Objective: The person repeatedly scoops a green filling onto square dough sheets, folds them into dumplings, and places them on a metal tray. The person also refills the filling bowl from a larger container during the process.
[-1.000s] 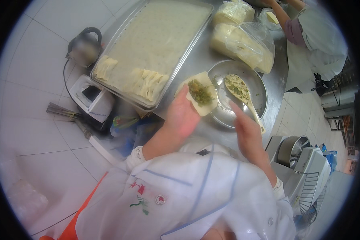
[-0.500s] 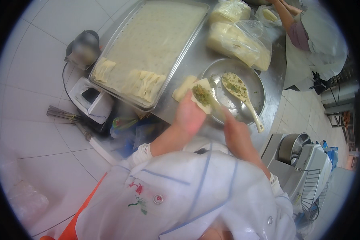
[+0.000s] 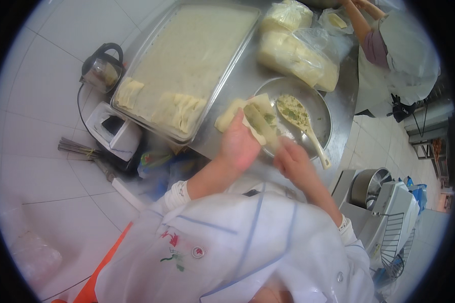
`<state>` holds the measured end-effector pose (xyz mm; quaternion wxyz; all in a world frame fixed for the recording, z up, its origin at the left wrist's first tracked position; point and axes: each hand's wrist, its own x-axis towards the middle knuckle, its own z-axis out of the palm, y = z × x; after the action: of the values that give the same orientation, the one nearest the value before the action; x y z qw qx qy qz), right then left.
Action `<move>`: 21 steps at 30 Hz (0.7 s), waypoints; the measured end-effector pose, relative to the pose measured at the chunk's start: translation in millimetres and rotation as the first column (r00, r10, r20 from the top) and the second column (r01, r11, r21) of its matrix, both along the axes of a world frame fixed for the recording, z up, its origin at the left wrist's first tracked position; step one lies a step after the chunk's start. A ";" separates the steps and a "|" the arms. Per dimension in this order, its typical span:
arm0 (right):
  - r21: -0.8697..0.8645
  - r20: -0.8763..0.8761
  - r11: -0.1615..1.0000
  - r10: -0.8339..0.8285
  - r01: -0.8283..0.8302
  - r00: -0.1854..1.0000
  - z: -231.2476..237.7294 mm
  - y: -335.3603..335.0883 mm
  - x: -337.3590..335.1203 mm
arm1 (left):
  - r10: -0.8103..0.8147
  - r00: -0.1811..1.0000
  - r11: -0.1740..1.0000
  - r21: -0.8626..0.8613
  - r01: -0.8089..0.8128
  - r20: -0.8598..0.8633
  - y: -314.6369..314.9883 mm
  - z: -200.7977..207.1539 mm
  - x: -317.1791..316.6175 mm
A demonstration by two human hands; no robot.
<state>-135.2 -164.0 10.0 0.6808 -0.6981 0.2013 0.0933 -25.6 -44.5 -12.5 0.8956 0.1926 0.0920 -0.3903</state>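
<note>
On my left hand (image 3: 239, 147) lies a square dough wrapper (image 3: 262, 100), steadied by the thumb, with green filling (image 3: 269, 119) on it. The closed fingers of my right hand (image 3: 294, 162) grip a flat, pale spatula (image 3: 259, 122), its blade pressed over the wrapper. Just behind my left hand is a stack of wrappers (image 3: 226, 119). A metal bowl (image 3: 330, 117) stands beyond my right hand. Inside it rests a large pale spoon (image 3: 311, 135) heaped with filling. The spatula is partly blurred.
A big shallow tray (image 3: 231, 64) at the left holds folded dumplings (image 3: 186, 112) along its near end. Bags of dough wrappers (image 3: 291, 56) sit behind the bowl. At the far right, another person's arm (image 3: 359, 22) reaches in. A kettle (image 3: 102, 70) stands left of the tray.
The spatula has swung across the wrapper, its blade now flat over the filling. My right hand has turned and shifted slightly left. The whole view has moved a little.
</note>
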 end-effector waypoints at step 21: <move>-0.625 0.579 0.735 0.209 0.265 0.788 10.8 20.9 31.1 | 0.051 0.998 0.979 -0.195 -0.058 -0.042 7.4 -0.4 6.5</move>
<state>-104.1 -143.1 20.8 0.4071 -0.8841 -0.0004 -0.2296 -19.1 -37.2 -12.9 0.9187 0.0938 0.0749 -0.3763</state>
